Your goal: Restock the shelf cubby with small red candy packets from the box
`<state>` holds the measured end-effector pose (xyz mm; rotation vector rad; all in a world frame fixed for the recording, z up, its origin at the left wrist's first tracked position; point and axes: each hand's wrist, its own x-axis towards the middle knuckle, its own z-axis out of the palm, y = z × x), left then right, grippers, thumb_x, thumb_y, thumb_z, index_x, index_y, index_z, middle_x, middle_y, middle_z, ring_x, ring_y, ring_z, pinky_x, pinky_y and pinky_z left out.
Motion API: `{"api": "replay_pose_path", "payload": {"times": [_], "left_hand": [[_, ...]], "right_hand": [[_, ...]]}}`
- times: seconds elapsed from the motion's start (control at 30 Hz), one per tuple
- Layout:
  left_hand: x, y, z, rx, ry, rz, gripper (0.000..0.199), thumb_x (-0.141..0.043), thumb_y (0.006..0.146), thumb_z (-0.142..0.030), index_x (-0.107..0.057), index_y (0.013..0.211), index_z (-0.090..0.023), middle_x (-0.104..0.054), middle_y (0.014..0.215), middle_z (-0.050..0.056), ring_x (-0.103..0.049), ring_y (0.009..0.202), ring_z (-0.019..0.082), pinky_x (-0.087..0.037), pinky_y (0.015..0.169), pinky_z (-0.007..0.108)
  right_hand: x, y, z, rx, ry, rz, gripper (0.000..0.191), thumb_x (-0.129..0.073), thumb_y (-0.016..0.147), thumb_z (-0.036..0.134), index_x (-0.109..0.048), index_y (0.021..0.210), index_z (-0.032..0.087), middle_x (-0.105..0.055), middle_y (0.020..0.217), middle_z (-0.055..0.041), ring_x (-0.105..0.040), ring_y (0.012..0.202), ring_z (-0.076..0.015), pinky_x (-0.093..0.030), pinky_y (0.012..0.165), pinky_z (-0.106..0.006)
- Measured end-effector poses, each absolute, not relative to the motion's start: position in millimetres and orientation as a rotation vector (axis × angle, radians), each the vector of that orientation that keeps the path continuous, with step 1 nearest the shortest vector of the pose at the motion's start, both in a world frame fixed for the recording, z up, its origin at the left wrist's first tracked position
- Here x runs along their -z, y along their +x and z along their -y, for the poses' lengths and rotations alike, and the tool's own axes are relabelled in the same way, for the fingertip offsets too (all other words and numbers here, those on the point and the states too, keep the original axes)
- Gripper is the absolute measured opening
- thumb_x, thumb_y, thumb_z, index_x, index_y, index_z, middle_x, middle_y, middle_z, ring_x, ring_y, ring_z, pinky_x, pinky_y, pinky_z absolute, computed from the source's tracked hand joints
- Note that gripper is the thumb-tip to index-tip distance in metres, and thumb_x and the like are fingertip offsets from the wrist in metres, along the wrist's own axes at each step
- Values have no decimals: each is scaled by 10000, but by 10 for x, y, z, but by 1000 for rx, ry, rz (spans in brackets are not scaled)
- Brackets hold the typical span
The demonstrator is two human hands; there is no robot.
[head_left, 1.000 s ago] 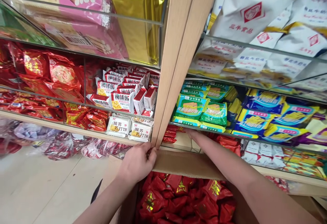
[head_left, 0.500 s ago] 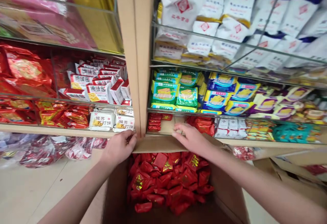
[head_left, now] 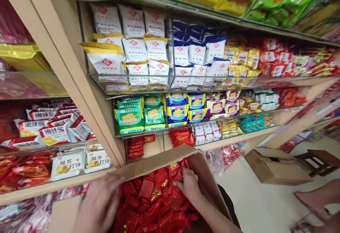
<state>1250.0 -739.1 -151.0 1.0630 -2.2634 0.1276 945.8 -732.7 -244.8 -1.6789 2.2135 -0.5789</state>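
A cardboard box [head_left: 159, 160] full of small red packets [head_left: 159, 204] with gold print stands against the bottom shelf. My right hand [head_left: 188, 185] is inside it at the right, fingers apart, touching the packets. My left hand [head_left: 102, 197] is blurred by motion at the box's left edge; its fingers are smeared. On the bottom shelf, just behind the box, a stack of red packets [head_left: 136, 147] sits in the left compartment beside a bare stretch of shelf. More red packets [head_left: 182, 137] lie in the compartment to the right.
Above are green packs [head_left: 130, 119], blue packs [head_left: 177, 114] and white bags [head_left: 107, 62] behind glass dividers. White cracker packs [head_left: 67, 165] are at left. An open carton [head_left: 278, 165] stands on the floor at right, near a person's foot [head_left: 313, 201].
The view has swung to the right. My right hand has gone from the shelf down into the box among the red packets. My left hand has moved down and is blurred.
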Motion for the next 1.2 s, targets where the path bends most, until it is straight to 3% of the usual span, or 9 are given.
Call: {"api": "replay_pose_path", "payload": {"times": [0.1, 0.2, 0.3, 0.37, 0.63, 0.8, 0.93, 1.0, 1.2], "left_hand": [[1752, 12149, 7076, 165, 969, 2359, 414, -504, 748, -170, -448, 1139, -294, -569, 1106, 27, -520, 1032, 169, -443, 861, 253], [1901, 11740, 6913, 614, 1276, 1928, 460, -477, 777, -280, -375, 1221, -214, -521, 1179, 89, -472, 1105, 217, -420, 904, 346], [1857, 11431, 6894, 1141, 1408, 1409, 357, -469, 768, -412, -551, 1024, -177, -590, 1076, 86, -497, 1065, 257, -417, 885, 374], [1797, 11312, 6913, 1223, 1369, 1319, 341, -438, 773, -457, -593, 872, -171, -644, 899, 57, -574, 914, 237, -460, 804, 334], [1861, 11275, 6822, 1157, 1284, 1208, 315, -469, 751, -472, -499, 619, -187, -482, 572, -40, -454, 543, 110, -416, 519, 198], [1878, 11302, 6755, 1133, 1281, 1166, 300, -490, 748, -441, -489, 596, -183, -446, 565, -47, -405, 529, 97, -388, 494, 184], [1883, 11295, 6747, 1080, 1292, 1108, 319, -439, 765, -473, -474, 619, -192, -434, 555, -53, -390, 501, 94, -380, 462, 185], [1865, 11297, 6737, 1091, 1284, 1119, 335, -414, 774, -480, -452, 598, -197, -419, 524, -58, -374, 463, 92, -365, 423, 187], [1558, 11615, 6781, 937, 1265, 1593, 175, -443, 797, -325, -544, 718, -206, -562, 626, -11, -533, 589, 140, -437, 562, 224]], "right_hand": [[2249, 9458, 7180, 653, -1694, -2072, 214, -615, 649, 295, -607, 803, 147, -608, 873, -98, -547, 855, -234, -396, 759, -315], [1995, 9561, 7017, 962, -1604, -1763, 212, -555, 713, 355, -572, 790, 158, -599, 809, -50, -538, 774, -174, -402, 718, -257], [1794, 9767, 6898, 1206, -1330, -1418, 247, -518, 737, 403, -532, 774, 159, -566, 717, -12, -504, 680, -141, -405, 643, -233], [1740, 9915, 6848, 1292, -1203, -1348, 278, -460, 770, 428, -492, 699, 161, -507, 641, 9, -458, 609, -118, -384, 575, -214], [1895, 10150, 6702, 1407, -1252, -1598, 357, -313, 838, 413, -387, 580, 178, -398, 560, 17, -379, 546, -110, -309, 534, -230], [1903, 10135, 6643, 1423, -1159, -1484, 362, -328, 832, 424, -369, 567, 181, -380, 555, 23, -379, 543, -107, -330, 531, -228], [1819, 10196, 6552, 1282, -991, -1084, 218, -513, 755, 386, -498, 820, 179, -536, 724, -5, -512, 678, -137, -429, 630, -252], [1789, 10238, 6493, 1205, -939, -991, 305, -568, 720, 354, -489, 965, 190, -586, 839, -33, -555, 740, -164, -464, 653, -286], [1578, 10046, 6469, 1331, -1286, -1225, 247, -514, 760, 264, -496, 997, 199, -596, 983, -83, -562, 896, -201, -446, 815, -342]]}}
